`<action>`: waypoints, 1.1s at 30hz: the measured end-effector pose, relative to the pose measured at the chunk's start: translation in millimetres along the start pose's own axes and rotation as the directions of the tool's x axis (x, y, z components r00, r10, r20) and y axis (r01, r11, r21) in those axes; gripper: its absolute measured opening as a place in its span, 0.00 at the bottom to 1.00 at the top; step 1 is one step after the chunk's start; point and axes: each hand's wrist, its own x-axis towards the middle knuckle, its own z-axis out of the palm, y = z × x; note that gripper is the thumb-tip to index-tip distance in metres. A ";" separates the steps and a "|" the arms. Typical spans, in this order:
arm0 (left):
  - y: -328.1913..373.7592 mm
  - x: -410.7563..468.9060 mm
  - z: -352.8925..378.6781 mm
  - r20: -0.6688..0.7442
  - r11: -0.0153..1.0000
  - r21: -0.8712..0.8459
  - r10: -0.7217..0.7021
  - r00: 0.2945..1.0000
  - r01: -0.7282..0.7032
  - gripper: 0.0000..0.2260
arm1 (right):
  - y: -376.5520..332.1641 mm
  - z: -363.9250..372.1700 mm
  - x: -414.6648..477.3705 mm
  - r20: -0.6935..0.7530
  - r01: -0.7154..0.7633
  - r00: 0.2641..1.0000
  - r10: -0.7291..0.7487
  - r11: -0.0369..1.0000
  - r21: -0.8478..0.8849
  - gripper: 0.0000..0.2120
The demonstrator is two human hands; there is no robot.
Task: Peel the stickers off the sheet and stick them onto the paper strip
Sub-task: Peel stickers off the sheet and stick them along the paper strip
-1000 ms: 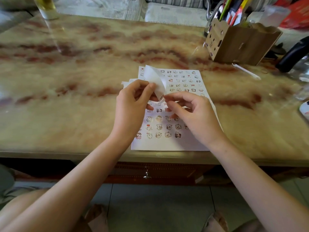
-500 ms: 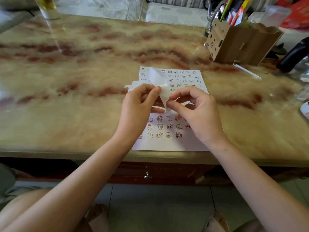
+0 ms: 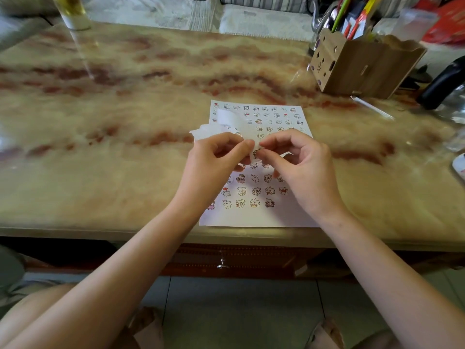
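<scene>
A white sticker sheet (image 3: 261,215) with rows of small cartoon animal stickers lies flat at the table's near edge. Above its middle, my left hand (image 3: 214,170) pinches a curled white paper strip (image 3: 226,122) between thumb and fingers; the strip's loose end arches away over the sheet's top left. My right hand (image 3: 304,170) meets it from the right, and its thumb and forefinger pinch a small sticker (image 3: 256,153) against the strip's near end. The fingers hide much of that sticker and the sheet's middle rows.
A marbled stone table (image 3: 125,152) carries a cardboard pen holder (image 3: 364,64) full of pens at the back right, a black object (image 3: 442,84) beside it, and a glass (image 3: 71,11) at the back left. A thin white stick (image 3: 372,108) lies near the holder.
The strip has dropped from standing upright to curling low over the sheet. Both hands shifted slightly toward the near edge, and the right fingertips closed in on the strip's end.
</scene>
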 end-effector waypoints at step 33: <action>-6.7 2.1 1.0 -0.057 0.989 0.140 -0.032 0.998 0.040 0.08 | -9.8 -36.1 -4.8 0.249 -0.340 0.910 0.331 0.940 -0.007 0.03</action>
